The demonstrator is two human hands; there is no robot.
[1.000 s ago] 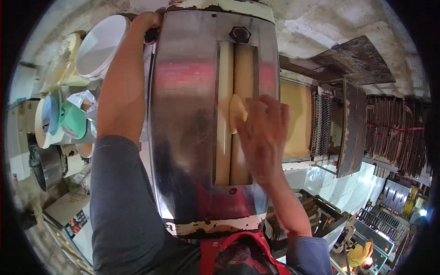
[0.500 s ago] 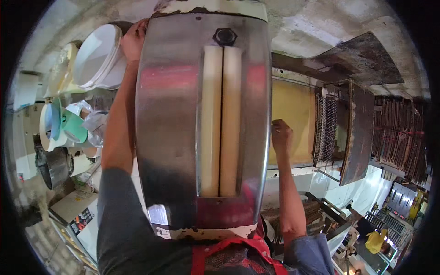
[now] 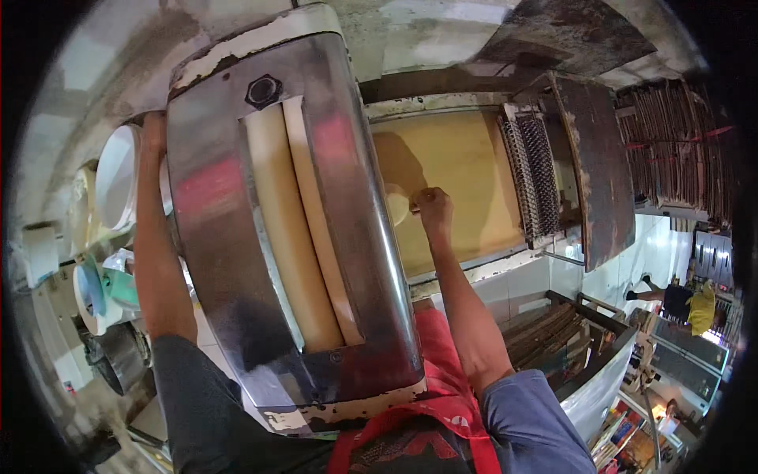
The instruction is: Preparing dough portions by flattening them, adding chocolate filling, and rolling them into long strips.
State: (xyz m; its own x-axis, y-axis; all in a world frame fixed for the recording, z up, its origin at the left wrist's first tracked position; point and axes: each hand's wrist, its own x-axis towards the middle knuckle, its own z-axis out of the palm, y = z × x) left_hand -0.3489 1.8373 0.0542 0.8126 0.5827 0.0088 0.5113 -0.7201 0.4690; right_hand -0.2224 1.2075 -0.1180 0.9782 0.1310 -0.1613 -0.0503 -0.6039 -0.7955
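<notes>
A steel-covered roller machine (image 3: 213, 261) stands upright in front of me, with two cream rollers (image 3: 296, 237) showing through its slot. My left hand (image 3: 154, 134) reaches along its left side to the far end; its fingers are hidden behind the casing. On the right, my right hand (image 3: 433, 205) is closed in a pinch over a yellow conveyor belt (image 3: 466, 174). At its fingertips is a thin, pale round piece (image 3: 398, 204), like a flat dough disc, lying near the machine's right edge.
Past the belt's right end are a wire mesh strip (image 3: 533, 178) and an upright dark board (image 3: 596, 174). Stacked brown sheets (image 3: 671, 150) stand beyond. White buckets (image 3: 118, 178) are at the left. A person in yellow (image 3: 701, 308) is far off at lower right.
My view has swung, so the machine sits further left and tilted. My right hand has moved out from the machine's edge over the belt, and the pale round piece now shows.
</notes>
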